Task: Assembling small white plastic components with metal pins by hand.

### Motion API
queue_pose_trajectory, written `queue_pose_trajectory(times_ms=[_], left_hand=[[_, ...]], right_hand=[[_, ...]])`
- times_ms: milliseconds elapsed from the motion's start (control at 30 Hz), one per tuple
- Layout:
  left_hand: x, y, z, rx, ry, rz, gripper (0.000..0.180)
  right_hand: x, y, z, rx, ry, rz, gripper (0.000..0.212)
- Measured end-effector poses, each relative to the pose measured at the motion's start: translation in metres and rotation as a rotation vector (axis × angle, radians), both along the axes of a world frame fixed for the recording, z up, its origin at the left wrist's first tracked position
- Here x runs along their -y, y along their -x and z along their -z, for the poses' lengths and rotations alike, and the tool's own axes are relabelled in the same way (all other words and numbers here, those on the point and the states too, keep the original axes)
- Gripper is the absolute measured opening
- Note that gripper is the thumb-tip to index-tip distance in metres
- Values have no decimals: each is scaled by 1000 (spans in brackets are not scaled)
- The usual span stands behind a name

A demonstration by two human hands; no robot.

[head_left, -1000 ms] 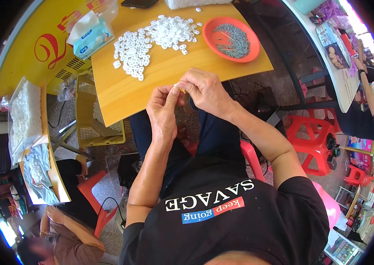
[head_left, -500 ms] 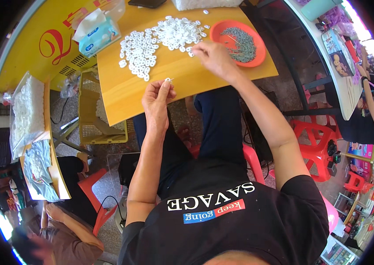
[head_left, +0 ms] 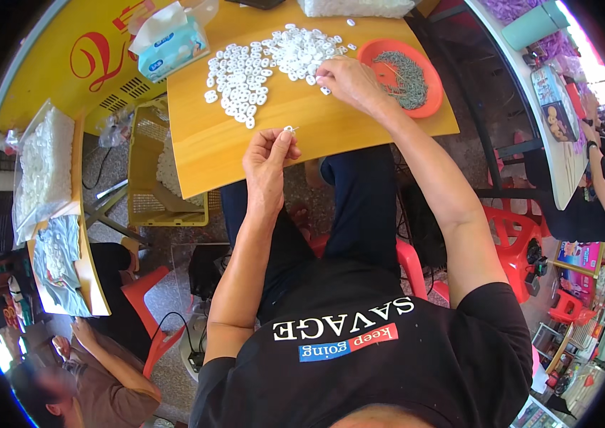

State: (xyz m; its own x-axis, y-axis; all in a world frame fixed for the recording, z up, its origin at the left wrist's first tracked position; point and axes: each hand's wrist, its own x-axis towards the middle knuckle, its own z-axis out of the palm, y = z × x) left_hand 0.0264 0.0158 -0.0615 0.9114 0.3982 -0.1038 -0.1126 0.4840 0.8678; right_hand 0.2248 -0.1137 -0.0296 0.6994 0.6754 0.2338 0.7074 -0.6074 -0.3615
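Observation:
Above the near edge of the wooden table, my left hand (head_left: 268, 158) is closed, thumb against the fingers, on a small white oval piece (head_left: 289, 129) with a thin metal pin or screw sticking out of it. My right hand (head_left: 351, 85) is at the near right edge of a heap of white oval pieces (head_left: 299, 48), its fingertips pinched together among them. What lies between those fingertips is too small to make out. Left of this heap is a second, flatter spread of two-holed white oval pieces (head_left: 239, 80). An orange-red plate (head_left: 434, 96) of thin grey screws or pins (head_left: 409, 85) stands just right of my right hand.
On the table's (head_left: 209, 153) far left is a blue tissue box (head_left: 168, 50); a clear bag of white pieces (head_left: 356, 7) lies at the back. A yellow crate (head_left: 147, 189) is below its left side. Other people sit at left and right, with red stools (head_left: 509, 242) nearby.
My right hand has moved slightly left, from beside the plate onto the edge of the white heap. My left hand keeps its hold. The whole view has shifted a little.

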Motion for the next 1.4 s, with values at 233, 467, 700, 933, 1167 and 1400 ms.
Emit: queue_pose_trajectory(times_ms=[233,467,700,933,1167,1400], left_hand=[[10,7,-22,77,96,-24,14],[25,13,-57,188,187,-36,14],[34,25,-75,212,198,-57,12],[36,29,-78,198,183,-50,12],[38,29,-85,249,276,-58,12],[40,32,-78,285,135,-86,14]], right_hand=[[16,42,-32,-928,-611,34,24],[27,103,-66,-1126,-777,-87,28],[31,130,-79,-1018,-835,-163,27],[30,139,-78,-792,-815,-160,27],[26,144,-74,-640,-814,-114,19],[29,152,-71,-606,-813,-136,18]])
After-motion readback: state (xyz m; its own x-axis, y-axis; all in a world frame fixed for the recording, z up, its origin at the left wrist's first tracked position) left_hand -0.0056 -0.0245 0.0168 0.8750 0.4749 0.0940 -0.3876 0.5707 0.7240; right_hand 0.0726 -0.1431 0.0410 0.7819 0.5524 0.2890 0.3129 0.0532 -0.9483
